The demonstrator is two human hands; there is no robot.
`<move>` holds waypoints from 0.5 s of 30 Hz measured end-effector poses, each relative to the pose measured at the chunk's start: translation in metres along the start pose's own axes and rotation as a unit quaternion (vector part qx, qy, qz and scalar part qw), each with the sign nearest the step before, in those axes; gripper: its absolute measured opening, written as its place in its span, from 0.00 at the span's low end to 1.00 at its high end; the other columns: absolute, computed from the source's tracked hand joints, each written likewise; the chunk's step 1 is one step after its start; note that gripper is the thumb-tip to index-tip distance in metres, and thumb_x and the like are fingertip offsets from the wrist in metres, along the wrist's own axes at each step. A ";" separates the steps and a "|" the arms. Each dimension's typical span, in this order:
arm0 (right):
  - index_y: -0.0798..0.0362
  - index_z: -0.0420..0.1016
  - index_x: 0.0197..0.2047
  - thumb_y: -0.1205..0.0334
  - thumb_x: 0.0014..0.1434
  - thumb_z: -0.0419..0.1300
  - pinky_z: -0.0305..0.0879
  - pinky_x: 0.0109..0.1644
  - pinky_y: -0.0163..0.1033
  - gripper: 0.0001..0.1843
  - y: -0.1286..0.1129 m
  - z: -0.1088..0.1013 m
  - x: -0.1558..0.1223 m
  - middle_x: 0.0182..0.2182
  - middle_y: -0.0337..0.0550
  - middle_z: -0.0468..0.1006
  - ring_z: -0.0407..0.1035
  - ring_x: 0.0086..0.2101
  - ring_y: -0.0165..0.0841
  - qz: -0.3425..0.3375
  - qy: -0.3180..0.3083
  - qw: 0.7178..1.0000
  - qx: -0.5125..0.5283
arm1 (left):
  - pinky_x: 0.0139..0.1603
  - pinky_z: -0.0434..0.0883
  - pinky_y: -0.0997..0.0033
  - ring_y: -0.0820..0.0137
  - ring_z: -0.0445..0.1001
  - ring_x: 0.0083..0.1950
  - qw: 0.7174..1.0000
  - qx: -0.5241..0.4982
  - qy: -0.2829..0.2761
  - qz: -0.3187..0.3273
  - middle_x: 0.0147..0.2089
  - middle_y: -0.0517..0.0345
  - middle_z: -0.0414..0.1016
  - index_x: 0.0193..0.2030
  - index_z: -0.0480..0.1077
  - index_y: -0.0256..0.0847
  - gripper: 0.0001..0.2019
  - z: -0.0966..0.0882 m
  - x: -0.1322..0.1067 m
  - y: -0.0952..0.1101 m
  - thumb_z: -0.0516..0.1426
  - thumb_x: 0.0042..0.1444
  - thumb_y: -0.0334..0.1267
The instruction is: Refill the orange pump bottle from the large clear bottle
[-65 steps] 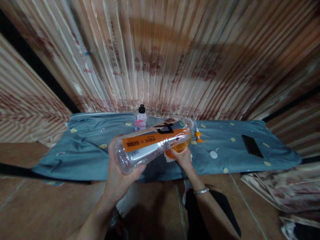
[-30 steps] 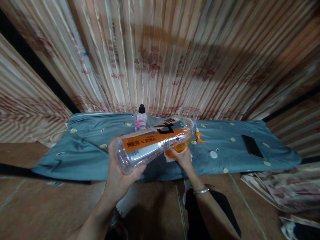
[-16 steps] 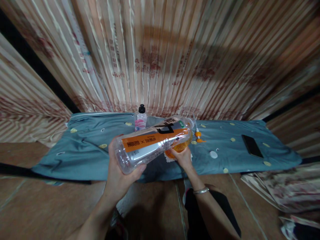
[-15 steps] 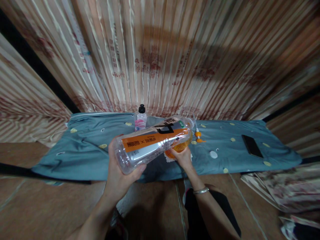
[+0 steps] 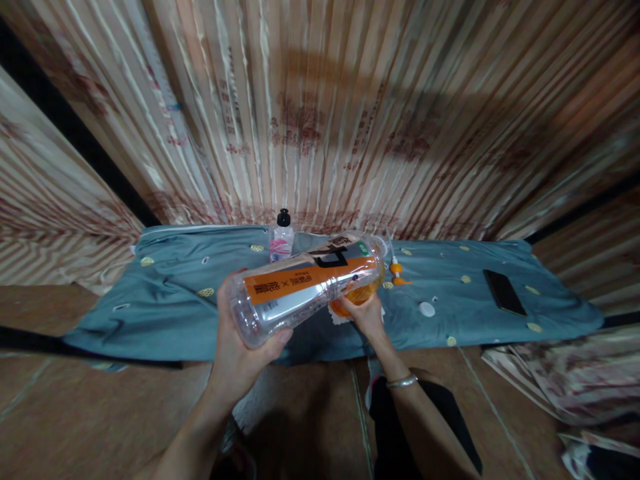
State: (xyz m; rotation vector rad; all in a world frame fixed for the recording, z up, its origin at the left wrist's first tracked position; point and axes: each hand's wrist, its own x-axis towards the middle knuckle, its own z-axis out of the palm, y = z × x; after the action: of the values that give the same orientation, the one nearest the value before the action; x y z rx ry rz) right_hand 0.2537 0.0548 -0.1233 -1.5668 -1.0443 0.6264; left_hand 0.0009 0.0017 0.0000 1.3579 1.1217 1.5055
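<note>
My left hand (image 5: 240,363) is wrapped round the base of a large clear plastic bottle (image 5: 300,283) with an orange and silver label. The bottle lies tilted, its neck end farther right and over an orange, see-through bottle (image 5: 367,292). Around that orange bottle my right hand (image 5: 369,319) is closed, thumb near the clear bottle's side. The clear bottle hides most of the orange one and the meeting of their mouths. Just right of them lies an orange pump top (image 5: 397,272) with a clear stem. A white scalloped piece (image 5: 339,319) shows beneath the orange bottle.
Behind the bottles stands a small bottle with a black cap (image 5: 283,219). On the blue-green patterned cloth (image 5: 175,267) lie a white round cap (image 5: 427,309) and a dark phone (image 5: 504,292). A striped curtain (image 5: 310,133) hangs at the back; dark poles slant at the sides.
</note>
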 end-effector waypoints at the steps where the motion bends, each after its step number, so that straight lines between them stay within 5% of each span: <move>1: 0.52 0.76 0.45 0.43 0.38 0.75 0.79 0.50 0.53 0.34 -0.001 0.000 0.000 0.41 0.51 0.86 0.82 0.43 0.49 0.001 0.001 1.000 -0.002 | 0.54 0.79 0.49 0.49 0.79 0.57 1.000 -0.004 -0.003 -0.006 0.54 0.47 0.76 0.63 0.57 0.46 0.43 0.000 0.000 0.000 0.72 0.43 0.50; 6: 0.52 0.77 0.44 0.42 0.37 0.75 0.78 0.52 0.53 0.34 -0.001 0.000 0.000 0.41 0.50 0.86 0.81 0.43 0.49 -0.006 0.015 1.000 -0.017 | 0.59 0.76 0.44 0.48 0.76 0.61 0.999 -0.019 -0.017 -0.027 0.57 0.46 0.74 0.64 0.55 0.47 0.45 -0.001 0.001 0.003 0.73 0.43 0.46; 15: 0.51 0.76 0.44 0.42 0.38 0.75 0.78 0.50 0.52 0.33 0.000 0.001 0.000 0.41 0.50 0.86 0.82 0.42 0.48 -0.004 -0.002 1.000 -0.002 | 0.56 0.79 0.46 0.47 0.77 0.61 0.999 -0.020 -0.016 -0.028 0.57 0.46 0.75 0.63 0.54 0.47 0.45 -0.001 0.001 0.002 0.73 0.42 0.47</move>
State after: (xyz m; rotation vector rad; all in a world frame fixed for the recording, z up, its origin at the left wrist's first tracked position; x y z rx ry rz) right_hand 0.2529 0.0556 -0.1237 -1.5645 -1.0556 0.6225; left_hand -0.0005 0.0014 0.0024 1.3078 1.0949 1.4538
